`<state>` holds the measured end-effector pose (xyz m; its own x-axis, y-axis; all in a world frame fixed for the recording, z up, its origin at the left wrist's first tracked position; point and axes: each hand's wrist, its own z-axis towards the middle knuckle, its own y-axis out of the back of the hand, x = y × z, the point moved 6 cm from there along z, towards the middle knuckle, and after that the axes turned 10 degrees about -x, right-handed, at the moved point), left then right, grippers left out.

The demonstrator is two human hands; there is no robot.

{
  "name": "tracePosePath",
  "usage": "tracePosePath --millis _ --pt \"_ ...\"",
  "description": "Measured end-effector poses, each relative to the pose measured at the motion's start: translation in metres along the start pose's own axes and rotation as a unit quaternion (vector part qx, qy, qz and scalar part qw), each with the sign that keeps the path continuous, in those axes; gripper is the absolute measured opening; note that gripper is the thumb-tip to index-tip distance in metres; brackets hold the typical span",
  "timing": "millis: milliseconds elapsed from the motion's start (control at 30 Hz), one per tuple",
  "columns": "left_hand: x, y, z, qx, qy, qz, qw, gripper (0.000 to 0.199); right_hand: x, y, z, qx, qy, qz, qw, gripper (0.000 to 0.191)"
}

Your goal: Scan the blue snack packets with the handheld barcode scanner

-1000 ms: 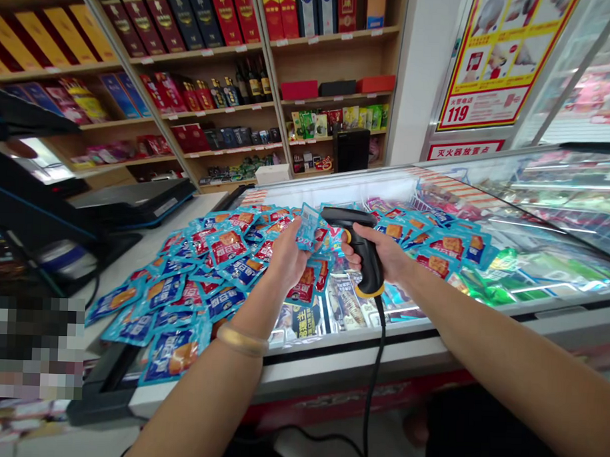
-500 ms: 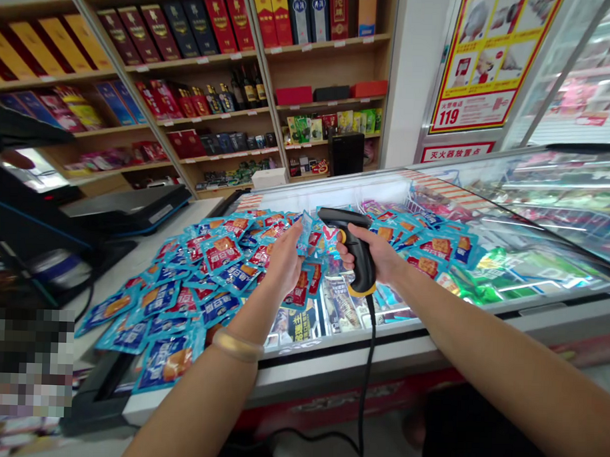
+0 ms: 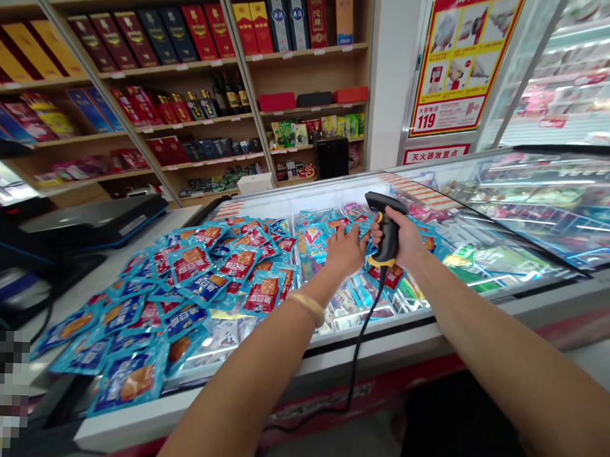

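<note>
Left hand [image 3: 345, 252], loosely spread, hold unclear, lies nearer the packets [image 3: 337, 223] toward freezer's [image 3: 401, 342] far edge; right hand [image 3: 408, 242] grips scanner [image 3: 388, 239].

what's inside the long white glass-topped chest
Inside the chest, bright green plastic packages are visible; whatever lies directly beneath the heaped blue-edged snack packets on top is covered.

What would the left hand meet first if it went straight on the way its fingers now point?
The left hand would probably meet the blue-edged packets just ahead, though depth is unclear and it may already touch them.
</note>
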<state>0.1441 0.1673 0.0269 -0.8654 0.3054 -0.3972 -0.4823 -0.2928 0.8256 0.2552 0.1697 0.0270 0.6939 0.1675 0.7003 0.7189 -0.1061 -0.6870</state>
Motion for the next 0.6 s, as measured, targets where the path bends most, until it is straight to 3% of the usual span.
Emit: tracePosePath --millis 167,267,400,600 --pt "-0.012 -0.019 0.015 0.051 -0.016 0.028 0.998 0.056 0.004 -0.007 -0.002 0.014 -0.005 0.033 0.999 0.023" --pt "-0.011 -0.014 0.020 0.049 -0.009 0.009 0.999 0.060 0.005 -0.009 -0.006 0.020 -0.004 0.027 0.999 0.023" --pt "0.006 0.024 0.002 -0.018 -0.009 -0.001 1.000 0.066 0.006 -0.007 -0.007 0.024 0.015 0.010 1.000 0.022" --pt "0.071 0.097 -0.079 -0.042 0.018 0.118 0.992 0.070 -0.009 -0.008 -0.006 0.027 0.006 -0.021 0.999 0.022"
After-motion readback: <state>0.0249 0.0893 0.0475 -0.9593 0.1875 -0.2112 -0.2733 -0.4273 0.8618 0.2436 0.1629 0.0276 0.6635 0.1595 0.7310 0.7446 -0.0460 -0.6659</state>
